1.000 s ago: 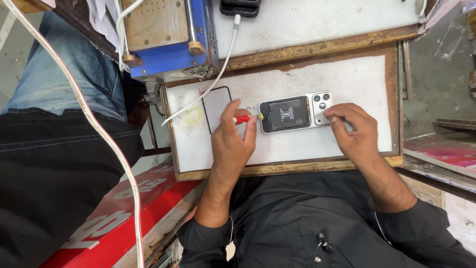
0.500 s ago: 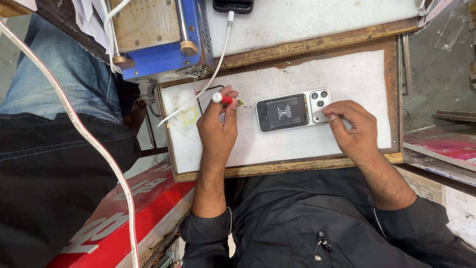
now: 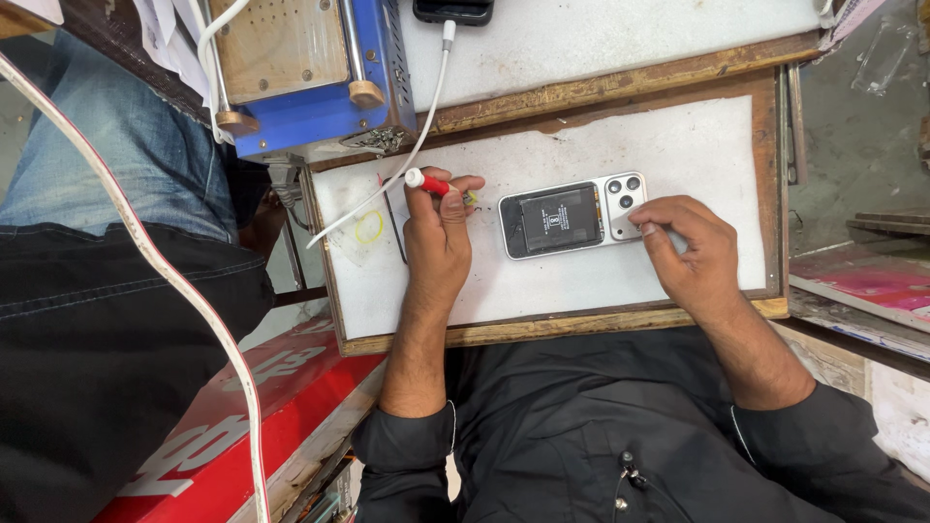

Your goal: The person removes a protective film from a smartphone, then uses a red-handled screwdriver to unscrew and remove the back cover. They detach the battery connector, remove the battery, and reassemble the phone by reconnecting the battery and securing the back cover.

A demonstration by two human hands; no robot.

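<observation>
An opened smartphone (image 3: 572, 218) lies flat on the white work board (image 3: 678, 145), its dark battery showing and its camera cluster toward the right. My right hand (image 3: 690, 250) rests on the board with its fingertips pressing the phone's camera end. My left hand (image 3: 441, 237) is closed around a small red-handled screwdriver (image 3: 428, 182), held just left of the phone over the board. A thin dark panel (image 3: 395, 228) lies partly hidden under my left hand.
A blue machine with a wooden top (image 3: 300, 77) stands at the upper left, a white cable (image 3: 407, 155) running from a dark phone (image 3: 453, 10) past it. A yellow ring (image 3: 369, 228) lies on the board. A person in jeans (image 3: 107, 174) sits at left.
My left hand drew the red screwdriver away from the phone's left end, leftward across the board. The right hand stayed on the phone's camera end.
</observation>
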